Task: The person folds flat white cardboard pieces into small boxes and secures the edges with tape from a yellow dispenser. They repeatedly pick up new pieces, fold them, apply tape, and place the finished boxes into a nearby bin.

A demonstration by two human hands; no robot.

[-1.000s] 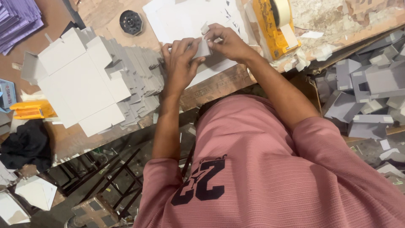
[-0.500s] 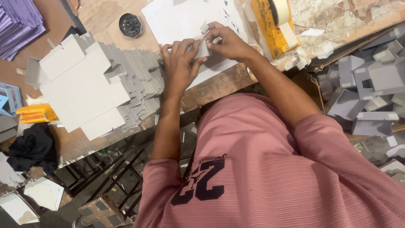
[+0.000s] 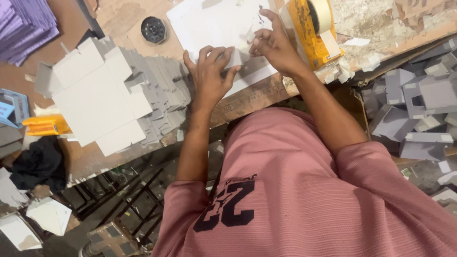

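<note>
Grey-white card covers the bench: a flat white sheet [image 3: 209, 24] lies on the wooden worktop [image 3: 247, 97], and both hands work on it. The left hand [image 3: 209, 76] lies palm-down on the sheet's near edge, fingers spread and pressing a small folded card piece [image 3: 234, 59] flat; the thumb and forefinger seem to pinch its near corner, though the grip is partly hidden. The right hand [image 3: 273, 45] sits just right of that piece, fingertips bent and closed onto its far end, one finger raised toward the sheet's upper edge. So the piece lies between the two hands, touching both, its long axis running roughly from near-left to far-right across the sheet. The left hand covers more of it; the right holds only its tip.

Taking the sheet as landmark: just right of it, touching the right hand's back, stands a yellow tape dispenser [image 3: 309, 33] with a pale roll. Left of the sheet, near its top corner, is a round black lid [image 3: 153, 29]. Further left a fanned stack of die-cut blanks [image 3: 109, 93] rests on the worktop. Well left, beyond the stack, are purple sheets [image 3: 26, 26] and an orange object [image 3: 47, 124]. Right of the sheet, past the dispenser and below bench level, lies a heap of folded grey boxes [image 3: 419, 109].
</note>
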